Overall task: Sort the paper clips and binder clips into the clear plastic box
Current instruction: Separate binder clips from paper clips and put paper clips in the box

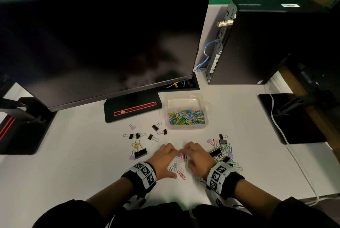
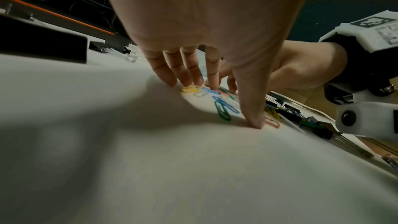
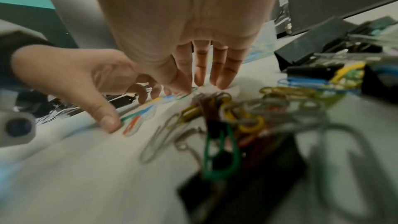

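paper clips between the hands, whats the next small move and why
Probably draw both hands together to gather the loose paper clips: left hand and right hand flank them, fingertips on the table, and the clear box already holds paper clips.

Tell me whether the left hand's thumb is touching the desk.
Touching. The left wrist view shows the left hand with its thumb tip pressed on the white desk, no gap under it, beside a green paper clip.

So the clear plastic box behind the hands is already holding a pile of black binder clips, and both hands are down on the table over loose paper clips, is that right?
Not quite. In the head view the clear plastic box holds coloured paper clips, not binder clips; the black binder clips still lie on the table. The left hand and right hand are indeed down over loose paper clips.
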The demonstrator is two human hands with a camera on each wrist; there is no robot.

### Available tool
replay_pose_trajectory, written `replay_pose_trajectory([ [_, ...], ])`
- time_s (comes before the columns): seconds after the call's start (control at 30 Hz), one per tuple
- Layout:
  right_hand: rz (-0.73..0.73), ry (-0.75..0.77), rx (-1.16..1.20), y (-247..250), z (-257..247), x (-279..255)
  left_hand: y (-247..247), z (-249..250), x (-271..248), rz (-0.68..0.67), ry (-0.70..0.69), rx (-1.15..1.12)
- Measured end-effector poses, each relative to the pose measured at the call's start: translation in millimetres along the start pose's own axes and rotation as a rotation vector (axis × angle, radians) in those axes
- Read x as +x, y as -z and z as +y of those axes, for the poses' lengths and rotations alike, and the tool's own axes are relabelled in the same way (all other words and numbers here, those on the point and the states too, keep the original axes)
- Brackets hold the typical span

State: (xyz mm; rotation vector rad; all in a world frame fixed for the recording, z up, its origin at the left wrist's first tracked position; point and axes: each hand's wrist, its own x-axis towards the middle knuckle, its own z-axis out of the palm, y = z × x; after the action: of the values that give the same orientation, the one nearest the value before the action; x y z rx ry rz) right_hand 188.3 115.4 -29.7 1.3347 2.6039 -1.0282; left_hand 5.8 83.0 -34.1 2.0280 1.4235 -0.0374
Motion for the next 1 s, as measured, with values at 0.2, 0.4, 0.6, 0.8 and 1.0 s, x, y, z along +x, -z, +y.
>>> replay_pose_trajectory([
  [0.2, -0.026, -0.005, 0.016, 3.1, 2.5, -10.2, 0.9, -7.4, -11.8, 0.008, 0.005, -0.031],
  [0.4, -0.064, -0.171, -0.116, -0.2, 0.2, -13.1, 2.7, -6.8, -17.9, 0.029, 0.14, -0.066],
  [0.6, -0.046, -0.144, 0.074, -16.9, -8.2, -6.9, 1.0, 7.7, -8.7, 0.045, 0.16, -0.125],
  [0.8, 0.009, -0.121, 0.11, -11.1, -5.5, -6.5, -3.7, 14.3, -3.4, 0.034, 0.146, -0.134],
  [1.0, -0.025, -0.109, 0.013, -5.7, -9.6, -5.6, -5.2, 11.1, 1.0, 0.033, 0.112, -0.11],
])
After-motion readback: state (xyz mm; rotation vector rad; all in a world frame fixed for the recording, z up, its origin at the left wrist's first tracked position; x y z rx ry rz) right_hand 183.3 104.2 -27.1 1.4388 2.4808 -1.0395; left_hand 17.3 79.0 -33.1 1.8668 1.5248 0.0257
